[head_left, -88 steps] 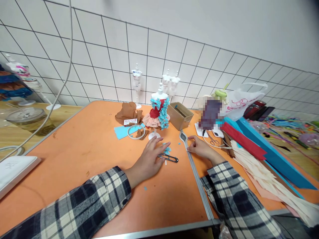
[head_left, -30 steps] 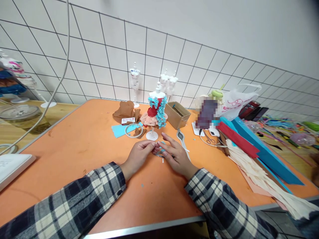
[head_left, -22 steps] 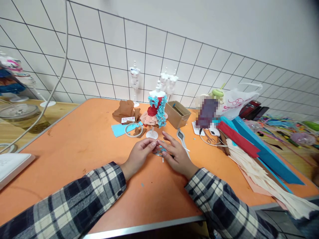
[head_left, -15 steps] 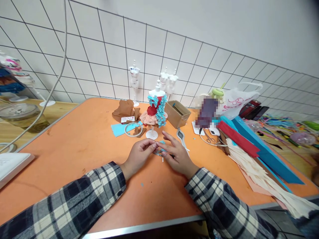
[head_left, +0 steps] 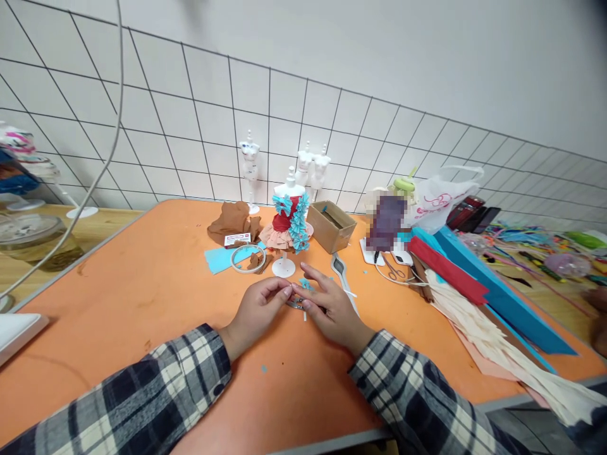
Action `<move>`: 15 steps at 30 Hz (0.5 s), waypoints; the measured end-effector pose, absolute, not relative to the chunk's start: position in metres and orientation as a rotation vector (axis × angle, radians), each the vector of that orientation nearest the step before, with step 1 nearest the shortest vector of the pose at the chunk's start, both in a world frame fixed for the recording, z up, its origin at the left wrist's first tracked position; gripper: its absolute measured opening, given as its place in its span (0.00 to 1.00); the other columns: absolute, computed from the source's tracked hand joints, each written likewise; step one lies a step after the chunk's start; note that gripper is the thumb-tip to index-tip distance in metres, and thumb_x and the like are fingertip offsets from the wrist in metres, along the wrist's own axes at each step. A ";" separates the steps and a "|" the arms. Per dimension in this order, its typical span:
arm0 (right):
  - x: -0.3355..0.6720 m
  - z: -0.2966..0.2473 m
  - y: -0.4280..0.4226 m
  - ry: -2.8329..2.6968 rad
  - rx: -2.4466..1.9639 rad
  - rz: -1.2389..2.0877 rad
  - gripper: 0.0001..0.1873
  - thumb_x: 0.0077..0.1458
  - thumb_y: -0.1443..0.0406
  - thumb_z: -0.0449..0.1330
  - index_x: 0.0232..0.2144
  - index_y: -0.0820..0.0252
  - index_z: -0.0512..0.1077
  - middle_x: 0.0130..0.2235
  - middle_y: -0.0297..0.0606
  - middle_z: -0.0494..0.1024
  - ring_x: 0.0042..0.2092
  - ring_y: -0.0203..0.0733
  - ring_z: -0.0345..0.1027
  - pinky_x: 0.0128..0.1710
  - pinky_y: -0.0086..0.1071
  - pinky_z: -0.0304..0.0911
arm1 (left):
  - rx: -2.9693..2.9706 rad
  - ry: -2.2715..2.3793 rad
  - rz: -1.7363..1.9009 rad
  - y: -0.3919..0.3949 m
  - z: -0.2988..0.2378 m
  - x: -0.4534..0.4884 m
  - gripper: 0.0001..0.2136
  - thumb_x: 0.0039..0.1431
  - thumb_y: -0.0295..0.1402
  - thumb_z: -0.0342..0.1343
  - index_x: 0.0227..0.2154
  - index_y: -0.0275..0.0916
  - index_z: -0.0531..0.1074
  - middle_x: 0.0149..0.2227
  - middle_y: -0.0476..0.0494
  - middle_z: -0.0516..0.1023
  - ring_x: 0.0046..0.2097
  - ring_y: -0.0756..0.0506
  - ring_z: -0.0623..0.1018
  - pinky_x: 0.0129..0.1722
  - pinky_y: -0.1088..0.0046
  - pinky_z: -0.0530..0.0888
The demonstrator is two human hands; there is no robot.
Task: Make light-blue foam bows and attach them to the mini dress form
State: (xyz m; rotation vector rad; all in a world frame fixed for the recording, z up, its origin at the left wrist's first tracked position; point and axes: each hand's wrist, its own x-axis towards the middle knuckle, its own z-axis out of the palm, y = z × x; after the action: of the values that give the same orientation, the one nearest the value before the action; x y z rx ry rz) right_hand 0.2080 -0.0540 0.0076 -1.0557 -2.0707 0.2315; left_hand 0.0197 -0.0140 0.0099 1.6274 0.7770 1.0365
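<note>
My left hand (head_left: 258,308) rests on the orange table (head_left: 156,278), its fingertips pinched together against those of my right hand (head_left: 332,309). Whatever small thing sits between them is hidden. My right index finger points forward while the other fingers bend toward the pinch. Under my right hand lie metal thread snips (head_left: 296,304), and a small blue scrap (head_left: 306,284) sits just beyond the fingertips. A small white mannequin in a red, blue and peach ruffled dress (head_left: 287,221) stands right behind both hands.
A tape ring (head_left: 246,258), blue paper (head_left: 217,259) and brown fabric (head_left: 232,220) lie left of the mannequin. To the right are a cardboard box (head_left: 336,226), a grey tool (head_left: 342,273), scissors (head_left: 391,268), a white bag (head_left: 439,199), blue and red sheets (head_left: 478,278) and cream strips (head_left: 502,351).
My right hand left the grey tool and came over to meet my left hand above the snips. Over the last second both hands barely moved; the view shifted slightly.
</note>
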 end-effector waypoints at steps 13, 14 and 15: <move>0.208 0.009 -0.055 -2.100 -1.091 0.148 0.20 0.63 0.62 0.52 0.57 0.47 0.67 0.66 0.39 0.56 0.59 0.47 0.62 0.53 0.45 0.62 | 1.666 0.759 1.025 -0.012 0.009 0.016 0.10 0.61 0.37 0.54 0.32 0.36 0.76 0.32 0.43 0.81 0.36 0.45 0.79 0.40 0.71 0.74; 0.208 0.009 -0.055 -2.104 -1.086 0.148 0.20 0.63 0.62 0.52 0.56 0.46 0.68 0.66 0.39 0.56 0.59 0.47 0.61 0.53 0.45 0.62 | 1.666 0.756 1.025 -0.013 0.009 0.016 0.10 0.61 0.37 0.54 0.32 0.36 0.76 0.32 0.43 0.81 0.36 0.45 0.79 0.40 0.71 0.74; 0.207 0.010 -0.055 -2.108 -1.080 0.153 0.20 0.62 0.62 0.52 0.56 0.46 0.68 0.66 0.38 0.56 0.59 0.47 0.61 0.53 0.45 0.62 | 1.666 0.755 1.024 -0.013 0.009 0.016 0.10 0.61 0.37 0.54 0.31 0.36 0.76 0.31 0.43 0.81 0.36 0.45 0.79 0.40 0.71 0.74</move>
State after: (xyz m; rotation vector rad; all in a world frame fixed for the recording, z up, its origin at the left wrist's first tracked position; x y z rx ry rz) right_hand 0.2074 -0.0553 0.0098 -1.0801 -2.1076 0.1532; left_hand 0.0158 -0.0127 0.0091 1.6659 0.7545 1.0243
